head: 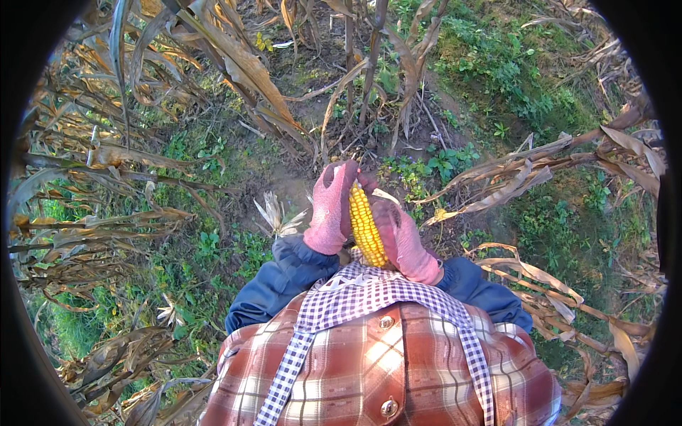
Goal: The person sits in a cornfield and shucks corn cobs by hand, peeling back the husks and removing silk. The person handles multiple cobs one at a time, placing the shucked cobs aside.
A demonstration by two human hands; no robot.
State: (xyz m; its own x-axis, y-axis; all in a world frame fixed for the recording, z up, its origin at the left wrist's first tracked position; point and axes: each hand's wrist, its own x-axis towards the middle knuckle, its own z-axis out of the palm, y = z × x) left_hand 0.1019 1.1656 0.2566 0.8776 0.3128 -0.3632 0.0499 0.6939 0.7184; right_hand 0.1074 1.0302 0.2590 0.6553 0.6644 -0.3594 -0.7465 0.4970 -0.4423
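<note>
A bare yellow ear of corn (366, 229) is held upright, slightly tilted, between my two hands in front of my chest. My left hand (331, 207), in a pink knit glove with dark fingertips, wraps the ear's left side near its upper end. On the right side, my right hand (400, 231), gloved the same way, lies against the ear with its fingers curled around it. A pale strip of husk (386, 197) sticks out by the right hand's fingers. The undersides of both hands and the ear's far tip are partly hidden.
Dry corn stalks (367, 64) stand ahead. More dried stalks (106, 170) crowd the left, and brown leaves (495, 186) reach in from the right. A dry husk (279, 215) is beside the left wrist. Low green weeds (511, 69) cover parts of the soil.
</note>
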